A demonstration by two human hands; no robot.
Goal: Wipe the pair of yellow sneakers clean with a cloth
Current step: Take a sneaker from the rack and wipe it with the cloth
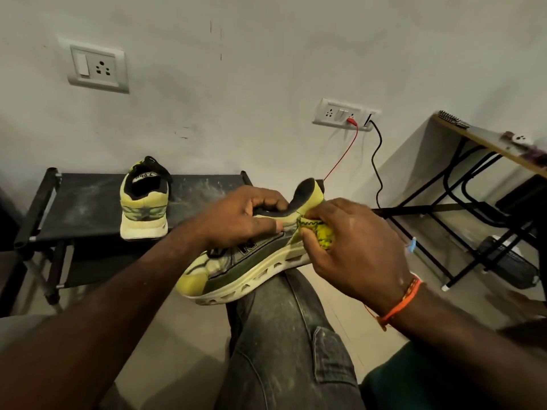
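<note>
- The sneaker in hand [251, 261] rests sole-down on your knee [284, 306], heel away from you, so the thigh carries its weight while you rub.
- Your left hand [236, 217] grips the collar, fingers [266, 202] curled into the opening and thumb along the side, steadying the shoe against the stroke.
- Your right hand [349, 244] holds the bunched yellow cloth [319, 235], its fingers pinching the wad against the heel panel, apparently the area being cleaned.
- The second sneaker [145, 202] stands heel toward you on the dusty black shoe rack [74, 208] by the wall, well apart, probably awaiting its turn.
</note>
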